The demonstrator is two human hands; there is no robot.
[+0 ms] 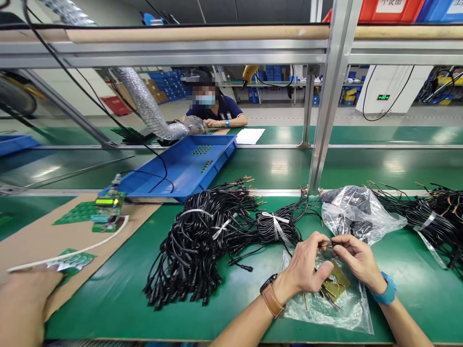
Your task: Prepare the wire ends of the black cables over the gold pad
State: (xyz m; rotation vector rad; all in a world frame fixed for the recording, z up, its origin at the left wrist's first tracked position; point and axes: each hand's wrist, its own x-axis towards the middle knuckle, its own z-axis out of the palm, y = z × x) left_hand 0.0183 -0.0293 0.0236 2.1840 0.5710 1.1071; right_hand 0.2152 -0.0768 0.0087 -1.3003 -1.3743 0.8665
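My left hand point(307, 265), with a watch on the wrist, is closed on a cable with thin red and yellow wire ends point(325, 246). Its thumb stands apart from the fingertips. Close by on the right, my right hand point(356, 260), wearing a blue wristband, pinches a small dark piece at the tip of those wires; its exact kind is too small to tell. Beneath both hands lie a clear plastic bag point(340, 315) and a brass-coloured plate point(342, 282) with short coloured wires point(327, 294) over it.
Black cable bundles point(191, 241) and a tied cable coil point(275, 226) lie to the left. A plastic bag of black parts point(361, 212) and more cables point(434, 221) sit right. A metal post point(329, 96) rises behind. Another person's arm point(29, 299) reaches in near circuit boards point(72, 262).
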